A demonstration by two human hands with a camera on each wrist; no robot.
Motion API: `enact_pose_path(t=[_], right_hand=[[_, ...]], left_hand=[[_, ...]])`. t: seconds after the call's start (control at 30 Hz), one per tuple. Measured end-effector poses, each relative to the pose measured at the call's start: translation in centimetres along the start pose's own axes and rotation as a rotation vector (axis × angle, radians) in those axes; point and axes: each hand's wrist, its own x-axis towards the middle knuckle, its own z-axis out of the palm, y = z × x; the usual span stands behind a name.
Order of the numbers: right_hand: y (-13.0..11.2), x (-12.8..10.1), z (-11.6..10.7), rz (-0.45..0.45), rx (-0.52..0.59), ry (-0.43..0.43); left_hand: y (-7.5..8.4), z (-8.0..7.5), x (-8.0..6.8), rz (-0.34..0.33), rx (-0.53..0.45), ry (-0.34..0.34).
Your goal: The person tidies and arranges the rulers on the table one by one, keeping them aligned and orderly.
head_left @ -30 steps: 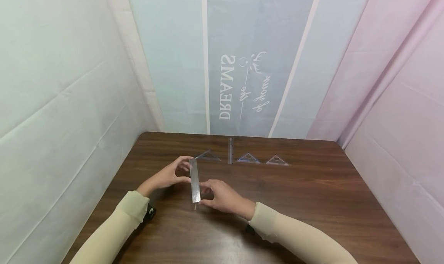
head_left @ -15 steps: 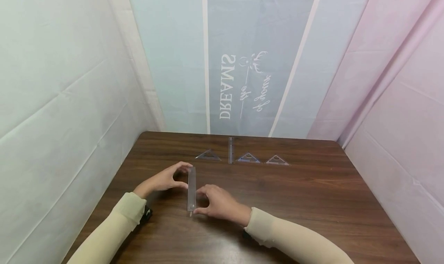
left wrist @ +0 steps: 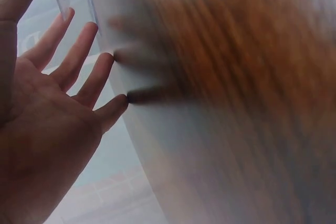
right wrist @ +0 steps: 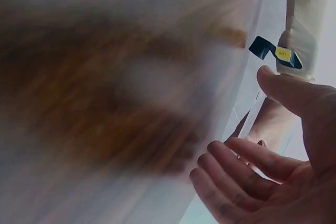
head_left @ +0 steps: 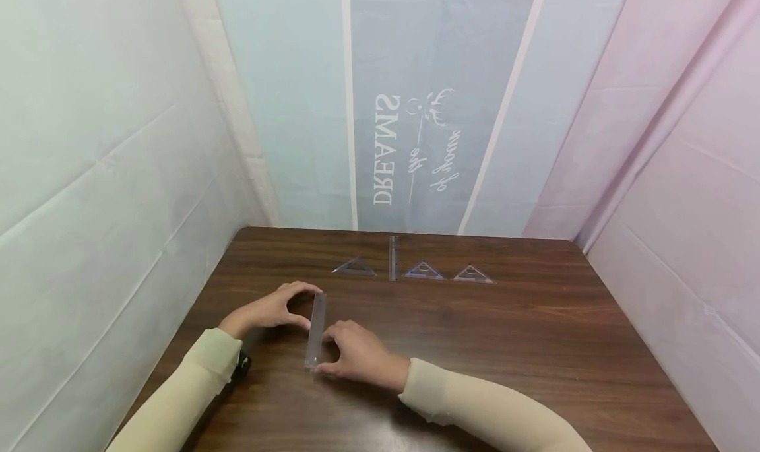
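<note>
Near the left front of the wooden table (head_left: 534, 346), both hands bracket a clear straight ruler (head_left: 315, 331) lying on, or just above, the surface; contact is hard to confirm. Left hand (head_left: 274, 309) curls thumb and fingers at its far end; right hand (head_left: 354, 354) pinches its near end. Wrist views are blurred, so grip firmness cannot be told. Placement appears nearly done, release outstanding. Count: two straight rulers, the second (head_left: 392, 258) in the far row; three set squares (head_left: 355, 266) (head_left: 423, 271) (head_left: 472, 274).
</note>
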Motion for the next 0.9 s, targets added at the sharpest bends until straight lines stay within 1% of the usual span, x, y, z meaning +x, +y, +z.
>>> enact_pose_path(t=[0.1,0.33,0.47,0.6,0.9], right_hand=[[-0.4,0.2,0.4,-0.005,-0.038,0.007],[-1.4,0.7,1.1,0.002,-0.167,0.03],[-1.8,1.0,1.3,0.011,-0.232,0.023],[-2.2,1.3,1.6,0.009,-0.294,0.015],[-2.9,1.8,1.7,0.006,-0.401,0.0]], left_hand=[[-0.1,-0.1,-0.2,-0.01,0.003,-0.016],[-0.6,-0.3,-0.3,0.004,0.025,-0.037],[-0.9,-0.4,-0.5,0.005,0.022,-0.042],[-1.2,-0.6,-0.6,0.012,0.043,-0.052],[-1.2,-1.0,-0.6,0.019,0.05,-0.068]])
